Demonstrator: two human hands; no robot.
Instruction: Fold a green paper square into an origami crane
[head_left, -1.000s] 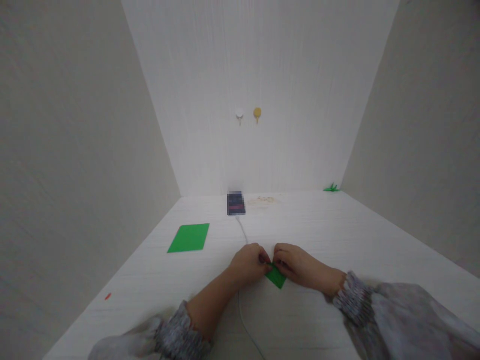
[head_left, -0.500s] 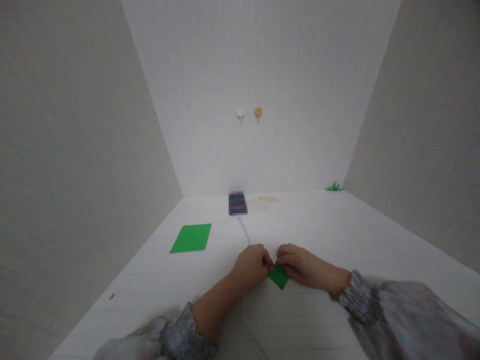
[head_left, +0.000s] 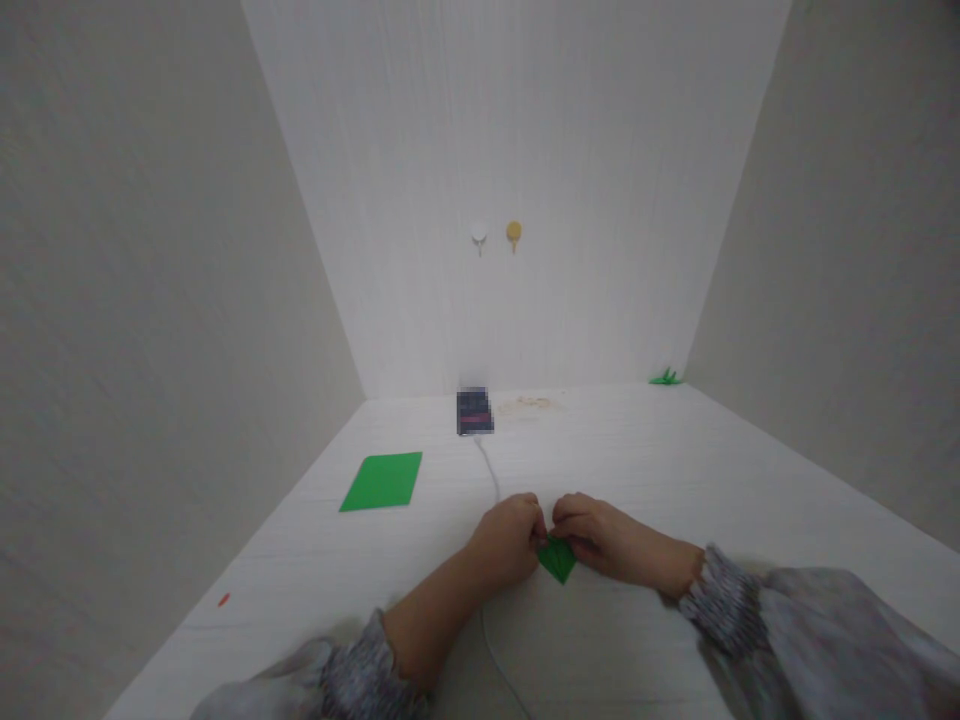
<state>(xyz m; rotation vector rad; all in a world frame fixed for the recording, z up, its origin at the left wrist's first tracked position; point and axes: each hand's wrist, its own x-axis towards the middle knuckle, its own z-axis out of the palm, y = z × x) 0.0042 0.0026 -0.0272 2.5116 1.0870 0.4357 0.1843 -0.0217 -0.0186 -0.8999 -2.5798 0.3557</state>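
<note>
A small folded piece of green paper [head_left: 557, 560] lies low over the white table [head_left: 637, 450], pinched between both hands. My left hand [head_left: 510, 535] grips its left edge with closed fingers. My right hand [head_left: 592, 530] pinches its upper right edge, fingers curled. The two hands almost touch above the paper. Most of the paper is hidden under the fingers.
A flat green sheet [head_left: 382, 481] lies to the left. A small dark device [head_left: 474, 412] stands at the back, its white cable [head_left: 489, 470] running toward me under my left hand. A green folded figure [head_left: 664, 378] sits in the far right corner. Two hooks [head_left: 495, 237] hang on the wall.
Both hands with the green paper have shifted slightly right and down in view, and the fingers have closed tighter together over the paper.
</note>
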